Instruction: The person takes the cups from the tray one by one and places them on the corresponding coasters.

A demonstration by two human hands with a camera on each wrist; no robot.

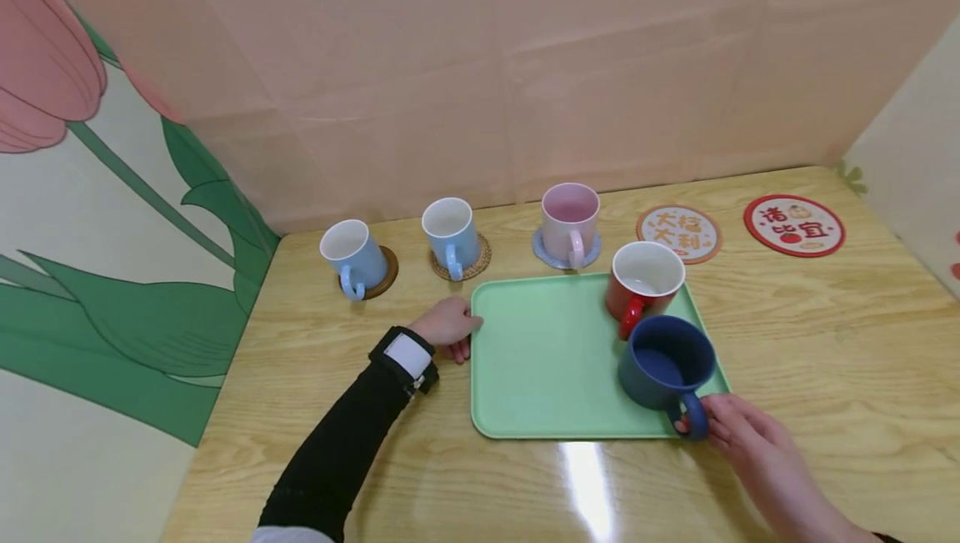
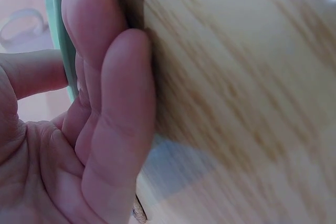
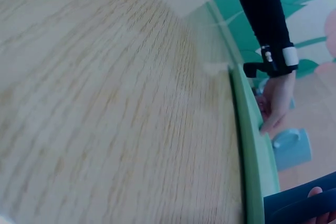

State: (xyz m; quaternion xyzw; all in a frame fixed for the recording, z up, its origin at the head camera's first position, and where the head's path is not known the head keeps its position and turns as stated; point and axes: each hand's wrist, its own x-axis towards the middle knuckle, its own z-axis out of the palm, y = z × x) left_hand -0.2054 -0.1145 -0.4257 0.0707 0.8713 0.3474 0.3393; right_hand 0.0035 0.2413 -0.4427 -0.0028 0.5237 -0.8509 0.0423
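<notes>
A pale green tray (image 1: 551, 359) lies on the wooden table, and my left hand (image 1: 448, 326) grips its left rim. In the left wrist view, the thumb (image 2: 39, 72) presses one side of the green rim while the fingers (image 2: 126, 108) lie along the other. My right hand (image 1: 757, 434) holds a navy blue mug (image 1: 663, 372) by its handle, over the tray's front right corner. Just behind it, a red mug (image 1: 637, 301) with a white inside sits at the tray's right side, handle towards me.
Behind the tray, two light blue mugs (image 1: 360, 259) and a pink mug (image 1: 568, 226) stand on coasters along the back. Farther right lie an orange-rimmed coaster (image 1: 678, 230) and a red-rimmed coaster (image 1: 795, 226) with printed characters. A draped pink wall covering (image 1: 450, 84) rises behind the table.
</notes>
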